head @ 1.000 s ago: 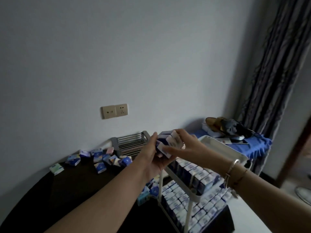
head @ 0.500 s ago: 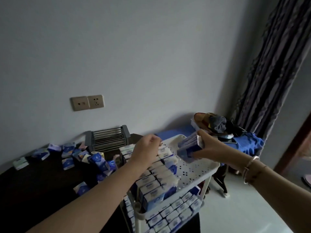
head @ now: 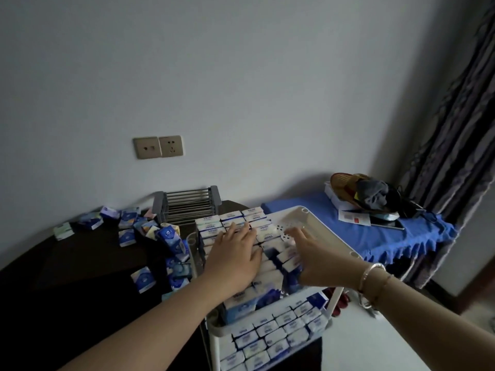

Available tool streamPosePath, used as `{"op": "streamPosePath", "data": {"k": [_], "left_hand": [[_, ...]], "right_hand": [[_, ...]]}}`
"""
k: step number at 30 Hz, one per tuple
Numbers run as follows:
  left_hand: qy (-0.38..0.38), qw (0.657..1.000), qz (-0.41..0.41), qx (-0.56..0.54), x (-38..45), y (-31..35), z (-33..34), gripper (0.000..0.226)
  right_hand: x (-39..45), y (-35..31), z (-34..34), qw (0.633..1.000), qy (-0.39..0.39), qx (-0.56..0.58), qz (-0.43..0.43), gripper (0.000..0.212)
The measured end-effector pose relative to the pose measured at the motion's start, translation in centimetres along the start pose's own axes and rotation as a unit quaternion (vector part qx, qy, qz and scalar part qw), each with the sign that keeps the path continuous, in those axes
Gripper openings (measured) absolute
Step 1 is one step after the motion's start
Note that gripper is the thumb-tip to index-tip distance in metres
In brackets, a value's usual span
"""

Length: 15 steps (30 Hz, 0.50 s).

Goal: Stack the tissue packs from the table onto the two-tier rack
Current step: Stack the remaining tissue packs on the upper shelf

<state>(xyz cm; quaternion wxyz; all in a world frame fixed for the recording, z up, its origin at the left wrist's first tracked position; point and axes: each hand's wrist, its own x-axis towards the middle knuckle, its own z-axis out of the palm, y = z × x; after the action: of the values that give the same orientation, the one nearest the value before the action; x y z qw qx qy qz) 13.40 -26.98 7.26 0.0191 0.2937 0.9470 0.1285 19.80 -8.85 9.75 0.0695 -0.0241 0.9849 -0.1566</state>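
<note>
On the dark tabletop (head: 67, 263), at nine o'clock from the white rack (head: 332, 231), loose tissue packs (head: 166, 236) wait. Both rack shelves hold neat rows. The left hand (head: 235, 258) lies flat, fingers straight, probably pressing the top row level, while the right hand (head: 313, 261), fingers spread and holding nothing, nudges packs snug.

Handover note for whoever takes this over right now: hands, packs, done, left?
Left hand: flat, fingers straight, pressing on the packs in the rack's top tier.
Right hand: fingers spread over the right end of the packs on that tier; whether it grips one is unclear.
Done: lower tier looks full of packs; top tier filled on its left side, perforated floor bare on the right.
Left: loose tissue packs scattered on the dark table beside the rack, to go onto the top tier.
</note>
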Motion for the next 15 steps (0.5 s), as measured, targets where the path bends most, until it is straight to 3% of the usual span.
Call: {"op": "streamPosePath", "data": {"k": [2, 5, 10, 12, 15], "left_hand": [[0.001, 1.000, 0.001, -0.001, -0.1, 0.0, 0.2, 0.056], [0.001, 1.000, 0.005, -0.003, -0.1, 0.0, 0.3, 0.056], [-0.002, 1.000, 0.010, -0.016, -0.3, 0.0, 0.1, 0.056], [0.010, 0.999, 0.016, -0.039, -0.3, 0.0, -0.2, 0.055], [0.056, 0.982, 0.020, -0.177, -0.3, -0.2, -1.0, 0.046]], "right_hand": [[0.1, -0.1, 1.1, 0.995, -0.034, 0.090, 0.030, 0.092], [0.4, -0.5, 1.9, 0.969, -0.073, 0.217, 0.093, 0.085], [0.1, 0.2, 1.1, 0.877, -0.120, 0.447, 0.125, 0.079], [-0.1, 0.3, 0.4, 0.884, -0.102, 0.443, 0.109, 0.080], [0.0, -0.8, -0.7, 0.908, 0.006, 0.409, 0.091, 0.082]]}}
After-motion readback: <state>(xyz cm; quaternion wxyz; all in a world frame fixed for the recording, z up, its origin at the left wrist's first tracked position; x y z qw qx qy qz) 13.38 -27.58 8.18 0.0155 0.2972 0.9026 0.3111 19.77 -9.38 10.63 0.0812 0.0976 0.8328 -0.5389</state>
